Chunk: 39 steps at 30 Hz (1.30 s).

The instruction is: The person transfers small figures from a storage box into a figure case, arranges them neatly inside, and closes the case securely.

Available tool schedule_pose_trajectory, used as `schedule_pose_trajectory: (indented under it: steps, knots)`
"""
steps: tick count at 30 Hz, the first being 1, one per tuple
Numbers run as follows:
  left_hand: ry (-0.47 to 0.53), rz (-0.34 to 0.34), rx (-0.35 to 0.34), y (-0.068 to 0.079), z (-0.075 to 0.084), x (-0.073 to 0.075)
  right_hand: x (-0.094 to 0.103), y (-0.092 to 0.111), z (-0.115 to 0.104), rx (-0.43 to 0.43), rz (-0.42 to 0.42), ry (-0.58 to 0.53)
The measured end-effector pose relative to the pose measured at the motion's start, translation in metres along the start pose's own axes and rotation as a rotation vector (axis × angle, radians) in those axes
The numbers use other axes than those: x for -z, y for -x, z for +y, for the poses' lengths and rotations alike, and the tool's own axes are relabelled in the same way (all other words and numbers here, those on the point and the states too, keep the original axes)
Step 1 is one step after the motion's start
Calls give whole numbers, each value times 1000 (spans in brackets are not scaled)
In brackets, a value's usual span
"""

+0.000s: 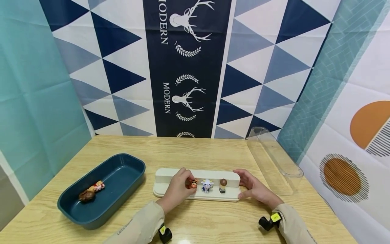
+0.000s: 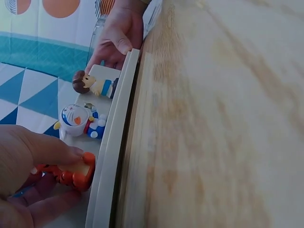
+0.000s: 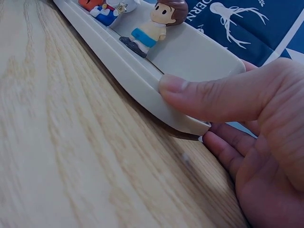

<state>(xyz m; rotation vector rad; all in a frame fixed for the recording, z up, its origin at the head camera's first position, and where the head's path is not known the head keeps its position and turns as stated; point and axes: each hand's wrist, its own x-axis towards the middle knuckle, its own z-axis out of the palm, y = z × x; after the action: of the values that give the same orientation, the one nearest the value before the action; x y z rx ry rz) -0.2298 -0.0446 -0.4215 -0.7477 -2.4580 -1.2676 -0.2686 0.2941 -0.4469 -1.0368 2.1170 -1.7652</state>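
A long white stepped display stand lies across the table. On its lower step, an orange striped tiger figurine stands between the thumb and fingers of my left hand, which pinches it. To the right of it stands a white-and-blue figurine with a horned hood, then a brown-haired boy figurine with a blue band at the waist. My right hand grips the stand's right end. In the right wrist view its thumb presses the top of the front edge, with fingertips against the end's underside.
At the left, a dark blue bin holds a brown figurine and a red-and-cream one, both lying down. A clear plastic cover lies at the back right of the table. Patterned cloth hangs behind.
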Motion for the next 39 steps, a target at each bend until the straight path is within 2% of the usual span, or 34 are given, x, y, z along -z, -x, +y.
schedule_pose_trajectory:
  steps: [4, 10, 13, 17, 23, 28, 39]
  knots:
    - [-72, 10, -31, 0, 1, 0, 1, 1, 0, 7, -17, -15]
    - [-308, 63, -111, -2, 3, 3, 2, 1, -1, 15, -27, -12]
    - [-370, 88, -148, -4, 2, 5, 2, 2, -3, 9, -24, -9]
    - [-411, 99, -179, -5, 0, 8, 2, 1, -5, 0, -23, -9]
    - [-449, 81, -168, -1, -3, 12, 1, 1, -4, 22, -34, -13]
    - [-465, 71, -178, 0, -5, 14, 0, 2, -2, -1, -30, -3]
    - [-515, 93, -203, 0, -8, 13, 0, 0, -4, -6, -32, 3]
